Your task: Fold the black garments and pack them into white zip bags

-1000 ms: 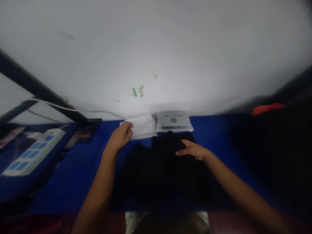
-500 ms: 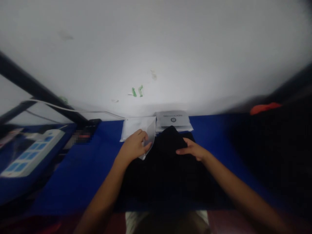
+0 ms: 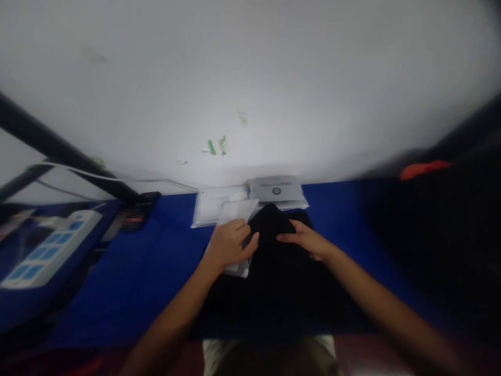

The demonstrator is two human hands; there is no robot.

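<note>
My left hand (image 3: 230, 244) is closed on a thin white plastic packet (image 3: 239, 209), whose lower corner pokes out below the fingers. It is held over the left side of a black fabric item (image 3: 270, 282); dark, flat cloth is all I can make out of its kind. My right hand (image 3: 307, 241) grips the upper right part of this black fabric, thumb on top and other fingers partly hidden behind. The fabric's top edge is raised to a peak between my hands. Behind them lie a white plastic packet (image 3: 203, 209) and a grey printed packet (image 3: 276, 189).
The table has a blue cover (image 3: 156, 271) and meets a white wall (image 3: 250, 78). At the left are a power strip (image 3: 50, 250), a black object (image 3: 151, 198) and a white cable (image 3: 105, 178). A large dark mass with an orange item (image 3: 425, 169) stands at the right.
My left hand has brought the white packet right and toward me, away from the packet behind and over the black fabric. My right hand keeps its hold, hardly moved.
</note>
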